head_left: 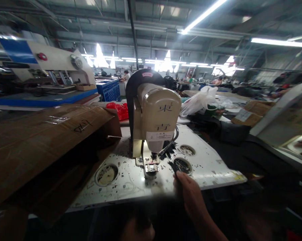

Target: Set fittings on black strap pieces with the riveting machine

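Note:
A beige press-type machine [156,117] stands on a white worktable [211,167] scattered with small dark bits. My right hand [187,189] reaches up from the near edge, fingers pinched on a small black piece [173,166] just right of the machine's foot [151,166]. That piece lies beside a round recess [183,165] in the tabletop. My left hand [138,231] shows only as a blurred shape at the bottom edge; its fingers are not readable.
A large open cardboard box [40,140] crowds the left. Two more round recesses [106,174] [187,150] dot the tabletop. Dark cloth [231,134], a white plastic bag [199,100], a blue crate [109,89] and distant workers lie behind. Another machine [47,63] sits far left.

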